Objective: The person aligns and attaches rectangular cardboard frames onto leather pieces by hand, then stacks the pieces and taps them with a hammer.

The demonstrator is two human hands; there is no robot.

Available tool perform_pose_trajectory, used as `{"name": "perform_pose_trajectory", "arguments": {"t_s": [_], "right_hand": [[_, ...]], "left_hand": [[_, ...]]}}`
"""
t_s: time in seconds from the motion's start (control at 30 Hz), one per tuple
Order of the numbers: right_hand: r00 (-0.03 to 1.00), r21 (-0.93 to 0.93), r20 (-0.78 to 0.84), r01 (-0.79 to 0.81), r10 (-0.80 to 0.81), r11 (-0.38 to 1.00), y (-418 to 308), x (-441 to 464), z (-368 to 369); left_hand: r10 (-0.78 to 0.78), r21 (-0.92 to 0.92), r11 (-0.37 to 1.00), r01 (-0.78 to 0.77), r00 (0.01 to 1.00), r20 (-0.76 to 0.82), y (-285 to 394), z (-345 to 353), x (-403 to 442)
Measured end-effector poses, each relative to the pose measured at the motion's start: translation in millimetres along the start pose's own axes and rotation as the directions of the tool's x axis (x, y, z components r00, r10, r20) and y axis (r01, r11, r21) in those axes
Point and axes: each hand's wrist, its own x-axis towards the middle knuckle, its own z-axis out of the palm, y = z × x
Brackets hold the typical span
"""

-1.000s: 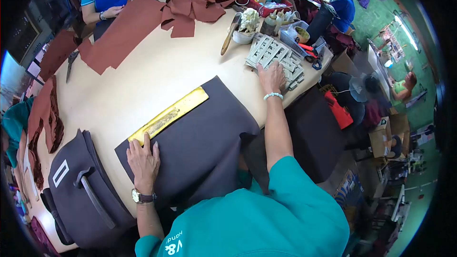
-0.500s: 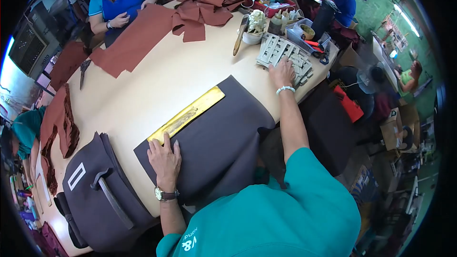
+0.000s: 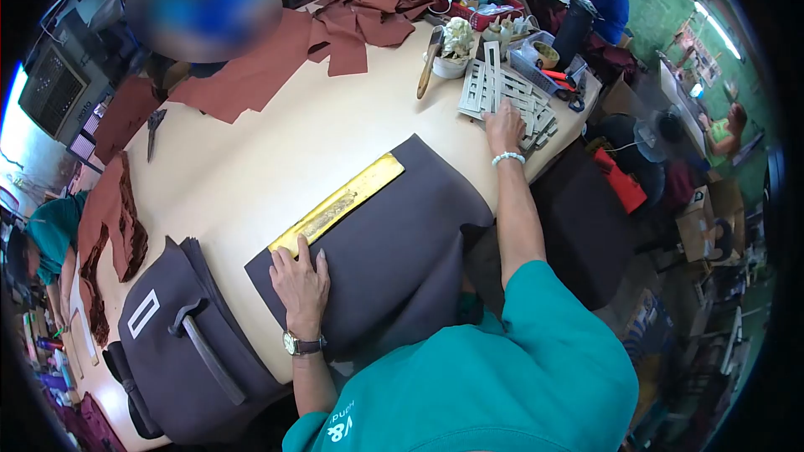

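Observation:
My left hand [image 3: 302, 289] lies flat on a dark leather sheet [image 3: 385, 259], fingers spread. Its fingertips touch the near end of a flat yellow bar [image 3: 339, 205] with a worn, scuffed middle, which lies along the sheet's upper edge. At the table's right, my right hand [image 3: 505, 127] pinches the lower end of a pale slotted strip [image 3: 492, 71], tilted up over the pile. Beneath it is a heap of similar pale slotted pieces [image 3: 529, 109], partly hidden by the hand.
A hammer [image 3: 205, 351] and a pale rectangular frame [image 3: 144, 314] rest on stacked dark leather [image 3: 159, 377]. Brown leather pieces [image 3: 251, 84] lie across the far side, near scissors [image 3: 153, 132]. A brush [image 3: 430, 63], white pot [image 3: 446, 65] and tool basket [image 3: 536, 59] stand back right. Other people sit around.
My right hand has closed on one slotted strip and raised its far end from the pile. My left hand stays at the yellow bar. The view has shifted slightly.

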Motion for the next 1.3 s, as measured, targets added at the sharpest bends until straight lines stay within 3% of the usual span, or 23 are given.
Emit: {"name": "perform_pose_trajectory", "arguments": {"t_s": [0.1,0.2,0.23,0.3,0.43,0.47,0.6,0.7,0.77,0.83,0.93,1.03,1.1,1.2,1.3], "right_hand": [[0.994,0.063,0.096,-0.051,0.045,0.997,-1.0,3.5,-6.2],[0.996,0.047,0.082,0.024,-0.027,0.999,16.3,19.0,1.4],[0.979,0.23,0.201,-0.088,0.041,0.969,16.9,22.1,-2.9],[0.887,0.512,0.45,-0.349,0.101,0.785,15.9,29.5,-18.4],[0.921,0.759,0.349,-0.386,0.173,0.525,31.9,39.2,-16.2],[0.93,0.771,0.329,-0.366,0.167,0.522,22.0,33.9,-31.1],[0.932,0.826,0.36,-0.291,-0.054,0.482,13.6,17.9,-37.8],[0.859,0.84,0.441,-0.294,-0.259,0.456,-4.1,-9.6,-32.4],[0.79,0.847,0.479,-0.3,-0.384,0.439,-36.5,-46.9,-41.2],[0.681,0.826,0.562,-0.494,-0.47,0.271,-61.5,-74.0,-50.5],[0.543,0.776,0.61,-0.558,-0.576,0.295,-89.6,-104.4,-44.8],[0.484,0.809,0.579,-0.443,-0.656,0.386,-107.6,-127.0,-37.7],[0.422,0.757,0.644,-0.474,-0.638,0.45,-111.3,-137.0,-30.0],[0.303,0.709,0.703,-0.359,-0.643,0.606,-103.1,-142.3,-11.0],[0.299,0.698,0.716,-0.291,-0.632,0.654,-104.7,-144.5,-6.9]], "left_hand": [[-0.003,-0.001,1.0,0.003,1.0,0.005,1.2,-1.0,0.8],[-0.006,0.003,1.0,0.006,1.0,0.02,1.7,-1.7,0.7],[-0.005,0.004,1.0,0.005,1.0,0.026,1.5,-1.9,0.8],[0.007,0.018,1.0,-0.007,1.0,0.014,0.9,-1.9,1.0],[0.001,0.009,1.0,-0.001,0.999,0.044,0.3,-3.1,3.4],[-0.001,0.016,1.0,0.0,0.999,0.053,1.0,-5.5,4.0],[0.045,0.016,0.999,-0.046,0.998,0.045,-5.3,-2.7,8.2],[0.06,-0.034,0.998,-0.059,0.998,0.029,-10.0,-6.1,15.2],[0.032,-0.15,0.989,-0.016,0.993,0.11,-12.9,-11.1,22.2],[0.041,-0.248,0.969,-0.007,0.991,0.13,-20.0,-9.7,27.3],[0.041,-0.389,0.921,0.006,0.993,0.113,-37.7,-0.9,32.6],[0.004,-0.511,0.857,0.069,0.99,0.141,-48.1,0.9,33.5],[-0.034,-0.603,0.789,0.114,0.989,0.142,-51.6,0.5,32.6],[-0.055,-0.681,0.711,0.177,0.979,0.197,-58.5,4.5,31.0],[-0.071,-0.734,0.652,0.188,0.98,0.188,-58.3,8.5,26.7]]}}
